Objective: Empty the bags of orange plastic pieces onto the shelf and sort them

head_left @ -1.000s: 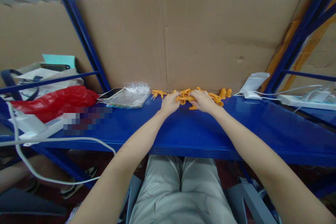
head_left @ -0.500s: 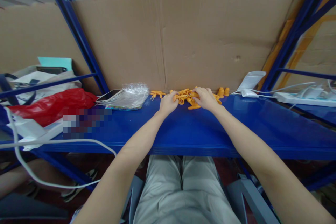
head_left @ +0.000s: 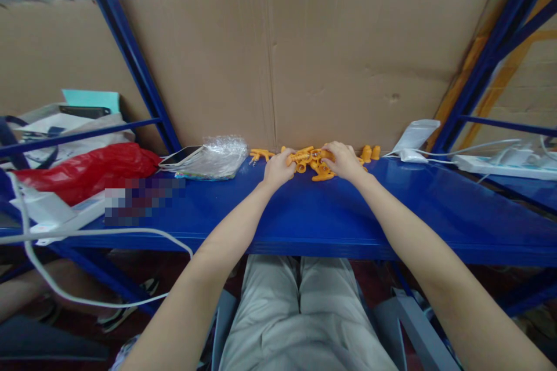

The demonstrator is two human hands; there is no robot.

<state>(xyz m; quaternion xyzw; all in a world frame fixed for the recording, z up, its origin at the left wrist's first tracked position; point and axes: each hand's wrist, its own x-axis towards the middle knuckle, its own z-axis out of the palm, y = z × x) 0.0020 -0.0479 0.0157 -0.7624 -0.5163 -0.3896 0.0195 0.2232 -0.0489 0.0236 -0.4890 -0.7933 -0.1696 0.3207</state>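
A pile of orange plastic pieces (head_left: 307, 155) lies against the cardboard at the back of the blue shelf. At its left end, my left hand (head_left: 277, 169) has its fingers curled around an orange plastic piece. My right hand (head_left: 345, 160) is bent over the pile's right side, with an orange plastic piece (head_left: 327, 154) between thumb and fingers. Below the hands rests a loose curved orange piece (head_left: 322, 176). Some pieces are round and hollow, others have arms like small figure parts. The fingers partly hide what they grip.
Orange caps (head_left: 371, 153) stand to the right, near a white pouch (head_left: 414, 136). Leftward are a branched orange piece (head_left: 261, 154), a clear plastic bag (head_left: 217, 159), a phone (head_left: 183, 155) and a red bag (head_left: 96, 171). A white cable (head_left: 130, 233) crosses the shelf's front left.
Both hands stay over the pile with only slight finger shifts. The curved orange piece beneath the right hand has turned a little.
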